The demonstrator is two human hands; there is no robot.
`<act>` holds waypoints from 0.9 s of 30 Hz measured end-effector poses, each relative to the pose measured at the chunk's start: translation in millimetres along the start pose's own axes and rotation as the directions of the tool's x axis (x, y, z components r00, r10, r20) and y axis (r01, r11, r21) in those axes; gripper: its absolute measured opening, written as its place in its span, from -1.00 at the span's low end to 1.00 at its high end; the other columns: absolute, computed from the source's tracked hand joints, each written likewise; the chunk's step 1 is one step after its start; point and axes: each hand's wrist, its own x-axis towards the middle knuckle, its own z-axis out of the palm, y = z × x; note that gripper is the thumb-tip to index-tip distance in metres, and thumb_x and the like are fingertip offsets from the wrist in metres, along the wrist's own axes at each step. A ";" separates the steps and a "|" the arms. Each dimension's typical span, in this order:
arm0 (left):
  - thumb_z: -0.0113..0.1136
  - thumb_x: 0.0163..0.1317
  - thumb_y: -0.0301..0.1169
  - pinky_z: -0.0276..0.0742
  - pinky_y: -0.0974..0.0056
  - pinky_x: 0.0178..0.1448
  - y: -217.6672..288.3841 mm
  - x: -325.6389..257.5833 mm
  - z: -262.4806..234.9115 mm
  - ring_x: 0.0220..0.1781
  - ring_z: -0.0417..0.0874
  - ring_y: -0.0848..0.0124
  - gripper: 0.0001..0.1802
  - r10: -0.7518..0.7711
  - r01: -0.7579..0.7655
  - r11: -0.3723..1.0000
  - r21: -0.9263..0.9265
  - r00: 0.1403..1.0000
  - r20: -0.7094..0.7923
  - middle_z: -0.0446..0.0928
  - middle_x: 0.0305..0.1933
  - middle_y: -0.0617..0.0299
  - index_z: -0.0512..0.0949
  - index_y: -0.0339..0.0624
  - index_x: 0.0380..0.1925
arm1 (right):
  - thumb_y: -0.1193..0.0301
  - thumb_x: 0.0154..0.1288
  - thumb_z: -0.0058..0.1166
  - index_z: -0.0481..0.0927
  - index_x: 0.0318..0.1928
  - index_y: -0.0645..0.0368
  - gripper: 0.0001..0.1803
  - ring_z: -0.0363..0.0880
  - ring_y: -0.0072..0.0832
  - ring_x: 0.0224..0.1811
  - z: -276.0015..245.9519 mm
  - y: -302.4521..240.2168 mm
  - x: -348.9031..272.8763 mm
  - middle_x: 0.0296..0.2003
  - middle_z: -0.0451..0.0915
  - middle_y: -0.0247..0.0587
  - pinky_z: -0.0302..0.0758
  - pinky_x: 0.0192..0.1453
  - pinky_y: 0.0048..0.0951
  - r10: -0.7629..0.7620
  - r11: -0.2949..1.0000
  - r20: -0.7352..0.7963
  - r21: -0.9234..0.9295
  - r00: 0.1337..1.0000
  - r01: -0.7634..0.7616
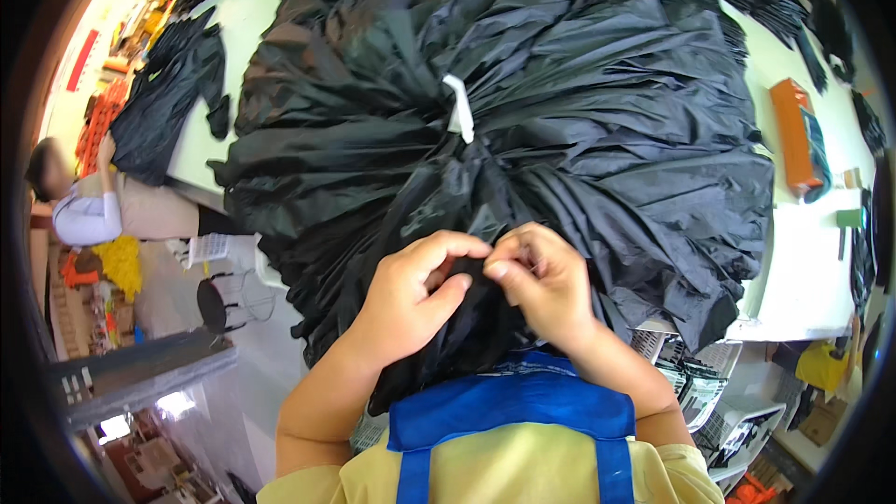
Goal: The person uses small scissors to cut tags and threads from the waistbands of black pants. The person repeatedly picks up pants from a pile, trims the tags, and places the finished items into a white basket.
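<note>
A large heap of black, shiny, thin fabric [616, 121] spreads in front of me, its folds fanning out from the middle. A white strip [459, 110] sits where the folds gather. Close to my body, my left hand [418, 287] is curled at the fabric's near part, thumb and forefinger around a bit of black cloth. My right hand [546, 282] pinches at the same spot, its thumb and forefinger against my left forefinger's tip. The exact edge between the fingertips is too small to make out.
More black garments [173, 93] lie on the white table [201, 145] at left. An orange box [791, 135] stands at right. A person [89, 205] is at the far left, near a black stool [217, 303]. White baskets [714, 364] are below the right edge.
</note>
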 end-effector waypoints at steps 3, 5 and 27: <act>0.29 0.02 -0.52 0.51 0.35 -0.18 6.6 4.2 15.9 -0.31 0.60 0.37 -0.67 0.181 -0.160 0.943 0.293 0.982 -0.047 0.57 -0.27 0.07 0.50 -0.25 -0.17 | 0.68 -0.08 0.22 0.56 -0.38 0.18 -0.79 0.58 -0.27 -0.30 -3.2 4.2 1.4 -0.28 0.59 -0.12 0.53 -0.26 -0.36 -0.493 0.829 0.092 -0.251 0.865 0.499; 0.35 -0.01 -0.51 0.47 0.40 -0.24 -2.8 -2.8 16.6 -0.39 0.52 0.53 -0.66 0.093 -0.053 0.969 0.240 0.983 -0.159 0.55 -0.42 0.18 0.49 -0.28 -0.21 | 0.66 -0.11 0.20 0.52 -0.29 0.17 -0.71 0.56 -0.23 -0.28 2.0 3.5 0.5 -0.32 0.56 -0.15 0.51 -0.25 -0.35 -0.503 0.824 0.133 -0.225 0.854 0.521; 0.23 0.06 -0.60 0.30 0.35 0.22 -16.3 -6.0 5.3 0.12 0.45 0.42 -0.53 -0.167 0.112 0.910 -0.400 0.980 -0.105 0.47 0.04 0.13 0.41 -0.40 0.03 | 0.42 0.30 0.02 0.43 -0.05 0.27 -0.74 0.52 -0.32 -0.39 -25.9 16.8 -8.5 -0.33 0.53 -0.07 0.45 -0.23 -0.41 -0.024 0.988 0.085 -0.147 0.996 0.037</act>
